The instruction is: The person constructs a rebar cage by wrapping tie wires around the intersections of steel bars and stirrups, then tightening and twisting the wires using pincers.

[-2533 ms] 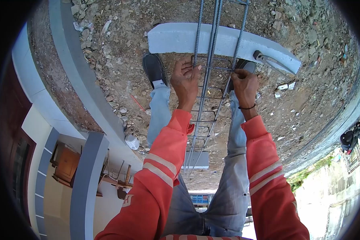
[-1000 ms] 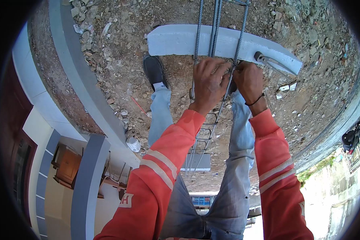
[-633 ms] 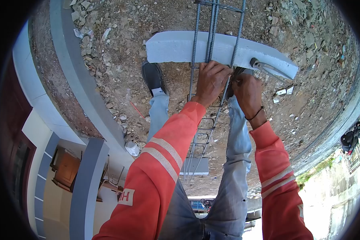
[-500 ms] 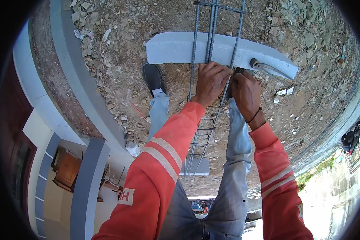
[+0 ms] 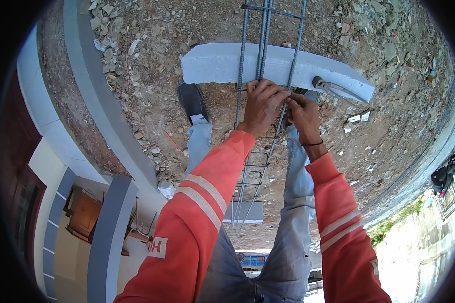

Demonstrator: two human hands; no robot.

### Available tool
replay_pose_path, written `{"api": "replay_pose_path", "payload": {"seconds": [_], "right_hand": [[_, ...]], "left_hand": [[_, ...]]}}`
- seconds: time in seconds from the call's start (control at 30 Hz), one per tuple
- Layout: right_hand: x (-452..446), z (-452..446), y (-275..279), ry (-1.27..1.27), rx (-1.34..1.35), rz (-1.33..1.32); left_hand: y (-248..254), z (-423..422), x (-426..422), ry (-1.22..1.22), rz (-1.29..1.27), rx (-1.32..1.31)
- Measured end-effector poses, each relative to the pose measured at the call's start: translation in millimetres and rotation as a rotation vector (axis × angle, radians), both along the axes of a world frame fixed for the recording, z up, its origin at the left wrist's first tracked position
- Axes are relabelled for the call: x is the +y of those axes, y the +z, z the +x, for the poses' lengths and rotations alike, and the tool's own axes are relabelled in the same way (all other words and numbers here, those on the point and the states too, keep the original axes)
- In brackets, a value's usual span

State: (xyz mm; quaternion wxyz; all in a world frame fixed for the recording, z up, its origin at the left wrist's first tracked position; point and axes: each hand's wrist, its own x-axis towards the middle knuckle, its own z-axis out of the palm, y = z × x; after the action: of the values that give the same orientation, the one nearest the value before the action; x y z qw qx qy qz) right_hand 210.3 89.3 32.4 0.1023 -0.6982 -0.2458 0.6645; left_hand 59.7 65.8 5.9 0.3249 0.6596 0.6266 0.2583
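A steel rebar cage (image 5: pixel 262 35) of ribbed bars with cross stirrups runs away from me between my legs, lying across a pale beam-like block (image 5: pixel 212 63). My left hand (image 5: pixel 264 106) lies over the cage just on my side of the block, its fingers curled and closed around the bars. Right beside it, my right hand (image 5: pixel 304 118) pinches at the right-hand bar, fingertips meeting those of the left. Whatever is in that pinch is too small to make out. Metal pincers (image 5: pixel 341 92) rest at the right end of the block.
Rubble and stones cover the dirt ground (image 5: pixel 151 65). A second pale block (image 5: pixel 247 212) sits under the cage closer to me. My shoe (image 5: pixel 192 101) stands left of the cage. A concrete curb (image 5: pixel 93 91) curves along the left, beside a building.
My right hand has moved left and slightly down, closer to my left hand, its fingertips now at the right bar. The view has shifted slightly; the left hand keeps its place on the cage.
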Motion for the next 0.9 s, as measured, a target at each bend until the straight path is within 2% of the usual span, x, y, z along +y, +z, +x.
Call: {"api": "replay_pose_path", "payload": {"seconds": [0.07,0.2,0.27,0.3,0.33,0.4,0.43,0.5,0.7,0.9], "right_hand": [[0,-6,-5,0.136,-0.258,0.140],[6,-6,-11,0.017,-0.189,0.128],[6,-2,-13,0.290,-0.343,0.258],[8,-4,-4,0.443,-0.446,0.435],[13,-6,8,0.442,-0.449,0.437],[26,-10,27,0.678,-0.506,0.401],[26,-9,29,0.681,-0.509,0.407],[25,-10,28,0.852,-0.550,0.598],[35,1,29,1.071,-0.465,0.673],[45,6,24,1.077,-0.412,0.754]], "left_hand": [[-5,-3,4,-0.017,0.030,0.005],[-11,-2,9,-0.018,0.084,0.003],[-8,-2,10,-0.018,0.066,0.001],[-6,-2,12,-0.017,0.057,0.000],[-7,-2,12,-0.018,0.060,-0.002],[-7,-2,13,-0.004,0.055,-0.008],[-7,-1,14,0.000,0.061,-0.010],[-5,-1,13,0.002,0.026,0.002],[-4,-4,17,-0.012,0.010,0.002],[0,-5,22,-0.054,-0.039,0.052]]}}
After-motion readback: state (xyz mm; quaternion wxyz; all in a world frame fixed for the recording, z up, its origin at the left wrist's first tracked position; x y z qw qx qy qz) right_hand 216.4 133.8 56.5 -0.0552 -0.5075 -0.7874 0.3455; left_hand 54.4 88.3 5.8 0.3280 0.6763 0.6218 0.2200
